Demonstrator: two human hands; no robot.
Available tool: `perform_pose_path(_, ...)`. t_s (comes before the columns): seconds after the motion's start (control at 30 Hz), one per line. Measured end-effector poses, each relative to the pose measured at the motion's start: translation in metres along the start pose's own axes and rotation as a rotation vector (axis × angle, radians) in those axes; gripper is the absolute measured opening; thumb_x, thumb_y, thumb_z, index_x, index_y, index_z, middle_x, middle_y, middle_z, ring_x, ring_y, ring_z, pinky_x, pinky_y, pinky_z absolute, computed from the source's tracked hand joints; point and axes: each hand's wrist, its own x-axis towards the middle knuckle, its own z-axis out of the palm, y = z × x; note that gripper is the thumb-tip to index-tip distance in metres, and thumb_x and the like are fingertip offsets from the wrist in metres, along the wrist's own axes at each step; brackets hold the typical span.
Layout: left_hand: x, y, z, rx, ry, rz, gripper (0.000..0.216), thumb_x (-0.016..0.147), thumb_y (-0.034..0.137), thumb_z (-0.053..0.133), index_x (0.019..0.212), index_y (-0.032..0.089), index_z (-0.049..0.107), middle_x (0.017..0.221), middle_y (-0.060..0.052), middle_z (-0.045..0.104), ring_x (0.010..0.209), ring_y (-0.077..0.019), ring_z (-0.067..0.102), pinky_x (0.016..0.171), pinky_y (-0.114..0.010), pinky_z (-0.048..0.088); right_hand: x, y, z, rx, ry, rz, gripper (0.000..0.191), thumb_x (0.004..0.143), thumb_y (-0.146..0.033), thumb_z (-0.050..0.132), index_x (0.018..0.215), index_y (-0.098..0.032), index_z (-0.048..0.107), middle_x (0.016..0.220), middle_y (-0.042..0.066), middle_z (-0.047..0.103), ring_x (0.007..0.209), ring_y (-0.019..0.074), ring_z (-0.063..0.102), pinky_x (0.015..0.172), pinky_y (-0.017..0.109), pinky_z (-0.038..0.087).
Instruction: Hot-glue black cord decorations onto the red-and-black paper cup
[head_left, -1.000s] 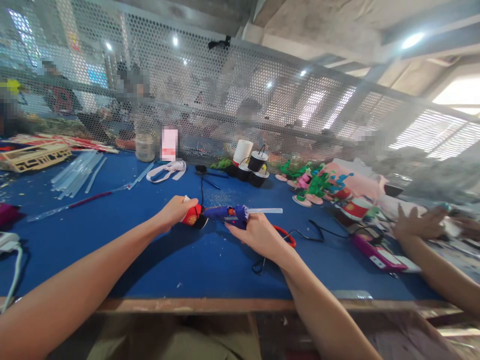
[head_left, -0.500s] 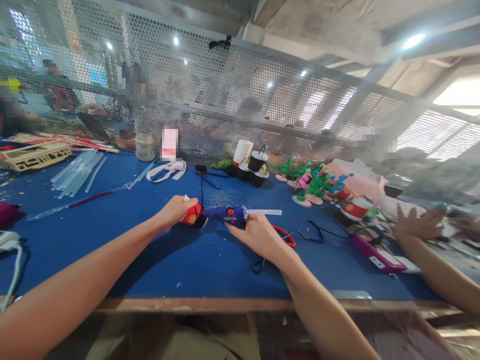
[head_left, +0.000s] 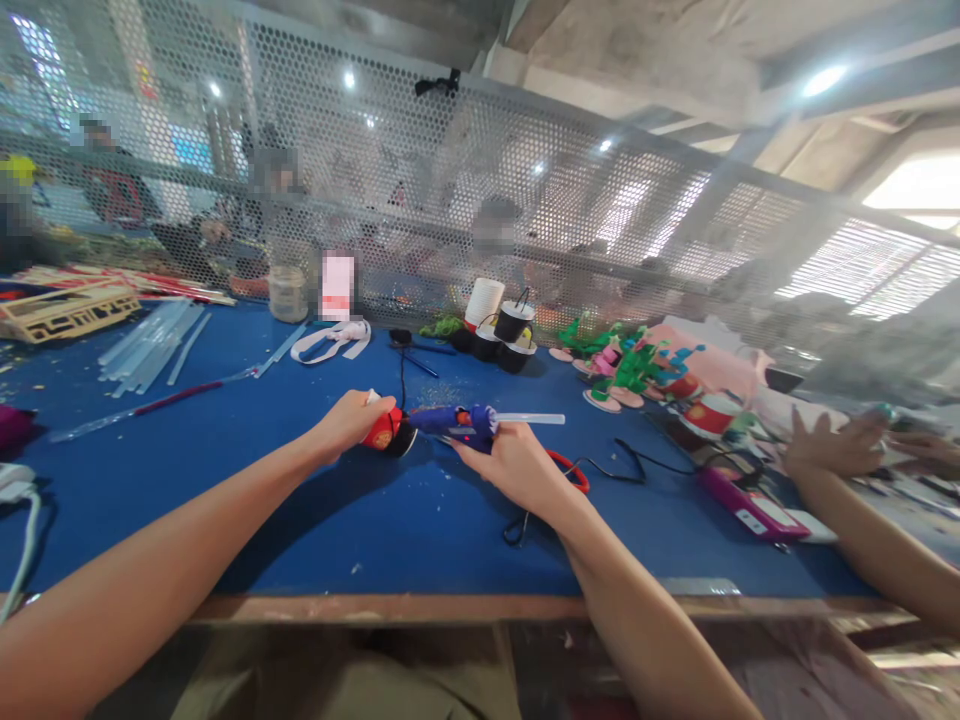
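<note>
My left hand [head_left: 352, 425] is closed around a small red paper cup [head_left: 383, 428] with a gold emblem and a black band at its end. The cup lies tilted on its side, its black end toward the right, and a black cord rises from it. My right hand [head_left: 517, 460] grips a blue glue gun [head_left: 457, 424], a clear glue stick [head_left: 532, 418] poking out of its back. The gun's nozzle points left and meets the cup's black end; whether they touch I cannot tell. Some fingers of both hands are hidden.
Clear glue sticks [head_left: 154, 345] lie at the left, beside a wooden frame [head_left: 71, 312]. White ribbon [head_left: 330, 342], stacked cups [head_left: 514, 322] and green craft plants [head_left: 634, 370] line the back. A purple power strip [head_left: 750, 508] lies right, near a co-worker's hand [head_left: 836, 440].
The glue gun has tilted very slightly against the cup. Both hands otherwise keep their place and their hold.
</note>
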Motion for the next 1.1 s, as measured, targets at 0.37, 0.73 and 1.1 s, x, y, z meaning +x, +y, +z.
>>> perform_pose_path(0.37,-0.0045,0.0047,0.0006,0.037,0.011,0.037,0.029,0.062,0.040,0.049,0.048,0.017,0.040,0.041,0.006,0.034,0.040,-0.0074,0.028,0.044,-0.024,0.017,-0.0007,-0.0021,-0.0020,0.042,-0.039,0.061,0.023,0.071,-0.026,0.050,0.050,-0.020,0.042,0.038,-0.003,0.047,0.043,0.0135,0.050,0.043,0.023,0.037)
perform_pose_path(0.73,-0.0002,-0.0009,0.0008,0.008,-0.021,0.053,0.028,0.062,0.041,0.048,0.052,0.015,0.045,0.042,0.004,0.040,0.041,-0.0083,0.033,0.045,-0.023,0.021,0.0002,-0.0047,-0.0043,0.047,-0.051,0.099,0.023,0.071,-0.027,0.050,0.049,-0.020,0.044,0.036,-0.003,0.046,0.041,0.0141,0.050,0.044,0.024,0.037)
perform_pose_path(1.1,0.0003,-0.0020,0.0004,0.006,-0.038,0.076,0.029,0.063,0.041,0.049,0.050,0.015,0.045,0.042,0.004,0.039,0.042,-0.0081,0.033,0.045,-0.023,0.022,-0.0002,-0.0056,-0.0051,0.094,-0.051,0.143,0.031,0.070,-0.026,0.051,0.042,-0.021,0.040,0.034,-0.002,0.046,0.040,0.0144,0.051,0.045,0.024,0.040)
